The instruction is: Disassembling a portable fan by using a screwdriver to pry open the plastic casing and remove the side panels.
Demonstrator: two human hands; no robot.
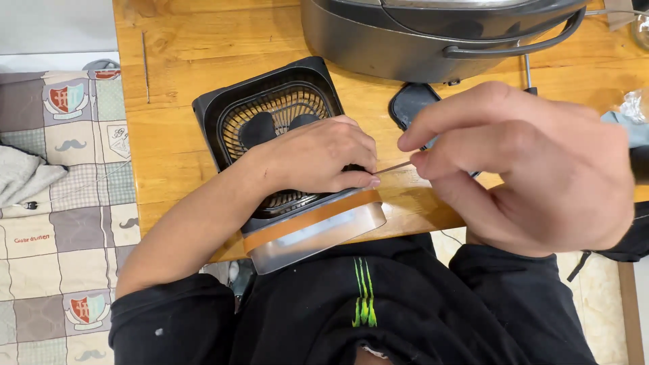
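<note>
Left hand [324, 155]: resting on the little black fan [270, 122], fingers curled and pressed down on its grill, tips near the right edge.
Right hand [520, 162]: up close to the camera, thumb and first finger pinching a thin stick [393, 166].
Thin stick: reaching from the right fingers across to the left fingertips, tip touching the fan's edge.
Fan: flat on the wooden table [182, 54], silver end with an orange band [311, 220] hanging over the near edge.
Step in hand: poking at the fan's side, most likely.
Next move: needs a steady pinch and a firm hold on the fan.
Hard to see: stick tip hidden behind fingers; grey cooker [405, 40] cut off on top; dark flat thing [411, 103] half covered.
</note>
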